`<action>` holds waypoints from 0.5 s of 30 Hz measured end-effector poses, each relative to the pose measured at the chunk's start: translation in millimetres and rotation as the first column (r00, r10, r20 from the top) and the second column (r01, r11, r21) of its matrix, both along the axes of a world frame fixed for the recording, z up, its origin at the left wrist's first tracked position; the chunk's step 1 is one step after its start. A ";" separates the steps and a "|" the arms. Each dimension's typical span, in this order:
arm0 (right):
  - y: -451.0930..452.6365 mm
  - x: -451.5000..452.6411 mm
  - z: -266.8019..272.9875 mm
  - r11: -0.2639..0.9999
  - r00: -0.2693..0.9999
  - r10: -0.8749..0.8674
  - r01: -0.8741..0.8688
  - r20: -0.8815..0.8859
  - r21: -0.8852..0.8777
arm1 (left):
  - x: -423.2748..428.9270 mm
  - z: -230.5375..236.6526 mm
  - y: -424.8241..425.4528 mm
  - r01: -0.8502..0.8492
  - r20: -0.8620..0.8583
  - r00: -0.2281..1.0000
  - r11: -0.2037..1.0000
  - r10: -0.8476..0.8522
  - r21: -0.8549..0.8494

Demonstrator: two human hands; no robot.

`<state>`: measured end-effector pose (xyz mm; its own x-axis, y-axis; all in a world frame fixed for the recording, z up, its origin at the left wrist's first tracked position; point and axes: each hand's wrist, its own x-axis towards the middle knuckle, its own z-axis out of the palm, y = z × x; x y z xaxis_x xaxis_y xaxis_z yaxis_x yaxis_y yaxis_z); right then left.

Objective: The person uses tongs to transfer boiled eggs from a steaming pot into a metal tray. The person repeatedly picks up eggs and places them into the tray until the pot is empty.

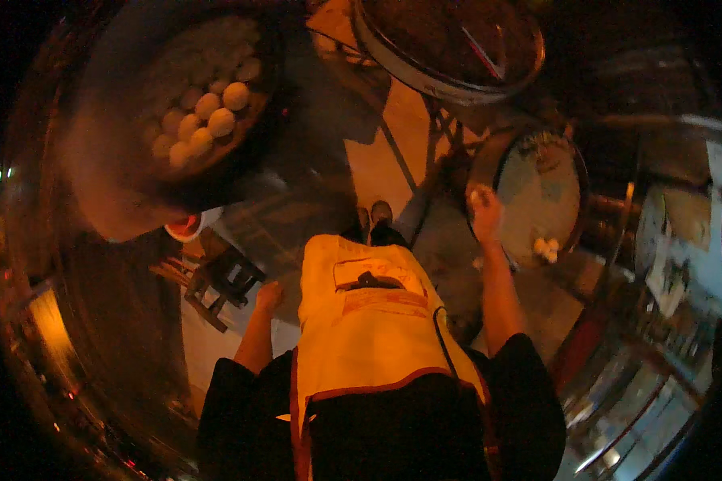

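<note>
My right hand (486, 210) is at the left rim of a round pan (535, 192), its fingers curled around a small pale lump of what looks like dough. A few pale lumps (546, 249) lie near the pan's lower edge. Low at my left side, beside the yellow apron (367, 324), my left hand (270, 296) is curled; whether it holds anything cannot be told. At the upper left, several pale round balls (207, 106) lie in a large dark round vessel, partly veiled by what looks like steam.
A large round drum-like vessel (451, 90) with tongs or a similar tool (484, 57) in it stands at the top. At left are a small dark stool (225, 282) and a white bucket (186, 228) with something red inside. Shelving-like clutter lies at right.
</note>
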<state>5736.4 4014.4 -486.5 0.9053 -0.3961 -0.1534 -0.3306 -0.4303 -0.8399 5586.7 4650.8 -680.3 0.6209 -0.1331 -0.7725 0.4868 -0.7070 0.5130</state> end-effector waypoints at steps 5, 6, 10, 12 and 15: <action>-46.4 203.7 27.7 0.882 0.908 0.210 -0.016 0.363 -0.470 | -29.3 81.5 -38.9 -0.720 -0.314 0.654 0.693 0.689 0.021; -55.3 235.0 23.3 0.833 0.923 0.212 0.001 0.320 -0.553 | -33.8 93.9 -54.6 -0.825 -0.266 0.534 0.564 0.802 0.043; -86.0 309.2 -4.3 0.624 0.945 0.322 -0.170 0.053 -0.763 | -59.9 126.1 -92.8 -0.953 -0.216 0.291 0.303 0.932 0.022; -99.8 327.0 -15.6 0.570 0.941 0.338 -0.201 0.005 -0.796 | -85.3 131.4 -105.2 -0.973 -0.275 0.222 0.230 0.936 -0.003; -111.9 340.2 -28.6 0.591 0.940 0.339 -0.187 0.031 -0.785 | -131.4 129.2 -133.0 -0.994 -0.349 0.037 0.069 0.936 0.082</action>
